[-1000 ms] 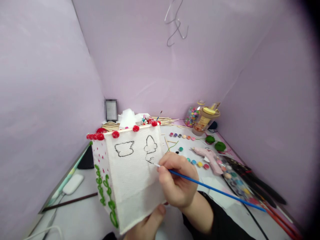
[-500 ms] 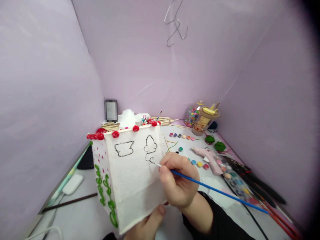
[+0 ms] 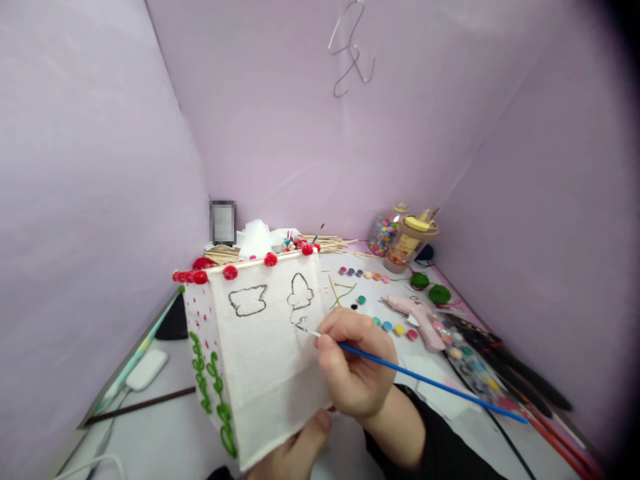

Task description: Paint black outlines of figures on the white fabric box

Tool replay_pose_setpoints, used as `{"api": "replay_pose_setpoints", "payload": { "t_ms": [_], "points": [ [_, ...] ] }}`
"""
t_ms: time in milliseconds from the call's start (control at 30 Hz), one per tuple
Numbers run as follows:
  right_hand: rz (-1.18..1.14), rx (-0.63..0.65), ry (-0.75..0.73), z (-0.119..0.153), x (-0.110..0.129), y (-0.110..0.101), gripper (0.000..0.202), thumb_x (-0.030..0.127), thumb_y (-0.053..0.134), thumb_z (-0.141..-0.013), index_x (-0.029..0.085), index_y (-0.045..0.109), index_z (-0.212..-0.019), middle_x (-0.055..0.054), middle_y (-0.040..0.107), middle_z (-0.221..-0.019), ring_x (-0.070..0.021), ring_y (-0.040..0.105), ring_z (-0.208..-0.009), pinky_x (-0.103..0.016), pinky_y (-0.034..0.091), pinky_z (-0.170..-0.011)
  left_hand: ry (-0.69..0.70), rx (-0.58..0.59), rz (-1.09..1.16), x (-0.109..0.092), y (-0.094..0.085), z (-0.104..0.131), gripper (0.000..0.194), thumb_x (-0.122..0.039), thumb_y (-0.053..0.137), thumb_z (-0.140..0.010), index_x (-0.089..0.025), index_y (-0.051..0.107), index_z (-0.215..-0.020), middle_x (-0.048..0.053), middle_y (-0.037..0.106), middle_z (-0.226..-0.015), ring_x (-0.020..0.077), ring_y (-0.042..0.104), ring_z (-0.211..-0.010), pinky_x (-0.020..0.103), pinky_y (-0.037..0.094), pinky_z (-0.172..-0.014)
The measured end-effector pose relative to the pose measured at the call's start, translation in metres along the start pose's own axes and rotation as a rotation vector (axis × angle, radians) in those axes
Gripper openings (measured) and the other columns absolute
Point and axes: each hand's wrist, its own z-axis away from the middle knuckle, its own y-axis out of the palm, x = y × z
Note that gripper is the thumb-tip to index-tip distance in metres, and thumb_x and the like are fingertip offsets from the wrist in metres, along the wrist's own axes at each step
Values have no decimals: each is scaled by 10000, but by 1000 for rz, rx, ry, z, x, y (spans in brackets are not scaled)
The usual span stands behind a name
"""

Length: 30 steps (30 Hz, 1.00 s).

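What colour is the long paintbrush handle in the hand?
Blue; the paintbrush handle shows best in the head view.

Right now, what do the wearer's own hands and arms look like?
Right hand and left hand ungloved, left partly hidden. Black sleeve on the right arm stops short of the wrist; dark cuff at the left. No markings visible.

The box-like piece point(image 3: 270, 373) is white, its front bearing black outlines point(image 3: 250, 313), its side green leafy curls point(image 3: 226, 421) below magenta flecks point(image 3: 205, 325); red pompoms point(image 3: 271, 259) dot its top edge. The brush handle point(image 3: 430, 379) is blue, the glue gun point(image 3: 419, 320) pale pink, the round bundles point(image 3: 440, 294) green, the walls point(image 3: 280, 147) lilac. The cup point(image 3: 403, 243) seems brown and yellow, its print blurred.
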Motion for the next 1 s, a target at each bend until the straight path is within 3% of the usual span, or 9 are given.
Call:
{"api": "replay_pose_setpoints", "payload": {
  "t_ms": [133,267,467,633,733,833,1000],
  "points": [
    [-6,-44,8,1,-1,1,186,69,568,-828,251,540,-800,45,595,-611,-119,541,-480,-261,434,-480,-42,7,2,5,-1,0,608,-649,644,-988,-317,679,-1496,49,693,-1554,301,468,-1585,464,283,-1343],
    [-107,-113,44,2,-2,1,185,71,570,-846,254,588,-868,44,621,-637,-126,573,-502,-253,454,-481,-17,-5,-3,-1,-3,-1,623,-635,669,-982,-305,666,-1510,45,669,-1583,290,417,-1614,431,210,-1361],
    [-71,-39,-10,-1,-1,-2,200,85,574,-865,235,676,-951,-17,735,-727,-166,680,-596,-299,559,-549,3,29,-13,-11,-3,1,598,-618,608,-1029,-294,645,-1531,55,677,-1575,271,385,-1630,435,197,-1362],
    [-67,-3,-25,-2,0,-1,174,80,555,-864,249,588,-886,12,684,-678,-148,631,-539,-282,513,-511,-28,30,-83,-19,-3,-1,611,-733,560,-1003,-295,779,-1368,57,688,-1565,287,310,-1662,461,17,-1365],
    [-32,23,-25,-2,1,-1,171,82,544,-862,252,551,-847,21,650,-650,-139,595,-514,-277,483,-498,-39,48,-101,-21,-4,-2,659,-789,536,-979,-286,823,-1293,74,717,-1528,306,297,-1666,473,-28,-1353],
    [-12,50,-27,-2,0,-2,176,74,551,-858,248,546,-833,20,641,-646,-134,580,-513,-276,468,-496,-29,50,-100,-16,-4,-1,561,-696,598,-1001,-301,795,-1346,46,711,-1538,295,302,-1664,460,-9,-1360],
    [13,57,-18,-1,-1,-1,173,74,558,-856,245,556,-826,19,635,-653,-137,580,-520,-280,467,-500,45,0,-14,-4,-3,0,537,-563,665,-1016,-309,690,-1489,23,667,-1587,277,342,-1649,436,152,-1377]
  ]
}}
